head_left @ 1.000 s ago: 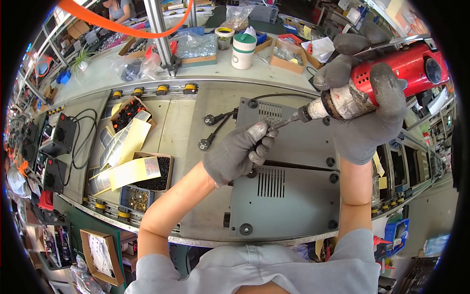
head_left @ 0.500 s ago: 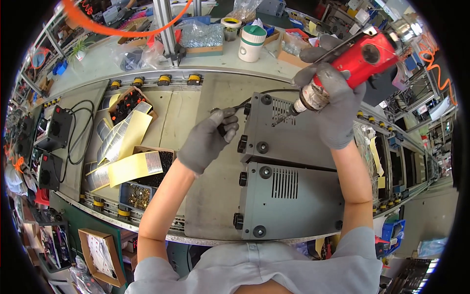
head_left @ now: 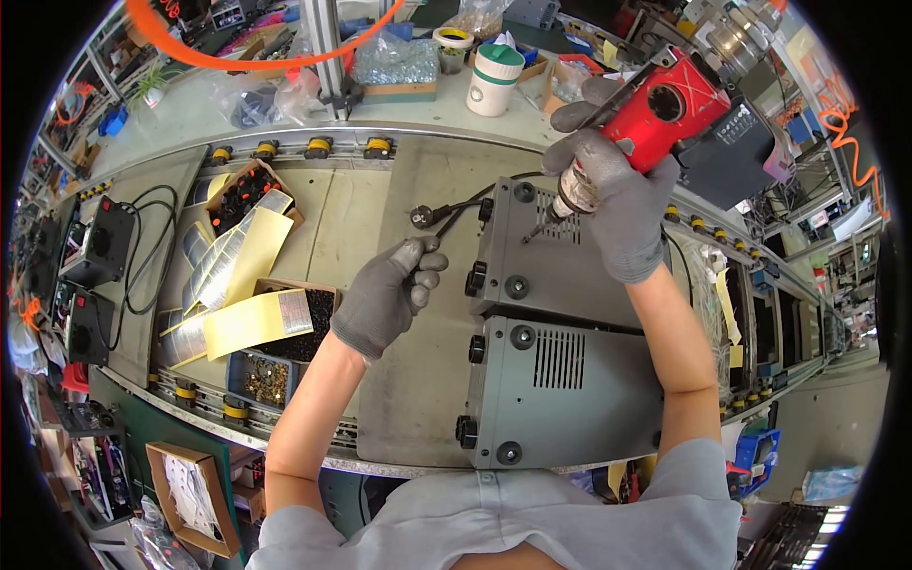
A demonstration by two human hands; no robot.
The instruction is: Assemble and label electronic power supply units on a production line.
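From the head view, I see the gloved right hand (head_left: 627, 209) wrapped firmly around a red power driver (head_left: 646, 123), its bit (head_left: 540, 231) slanting down over the slotted vent of the farther grey box (head_left: 598, 271). The nearer grey box (head_left: 594, 423) lies just beside it on the work surface (head_left: 408, 408), both showing round black feet and black knobs along their left edges. The gloved left hand (head_left: 375, 299) is curled narrow, well apart from the driver; a black cable (head_left: 456, 220) reaches its fingertips, though I can't tell whether it is pinched. A plug (head_left: 422, 217) sits just beyond. Over to the left, yellow-backed sheets (head_left: 252, 328) lie near a blue tray (head_left: 234, 376) of small brass-coloured parts
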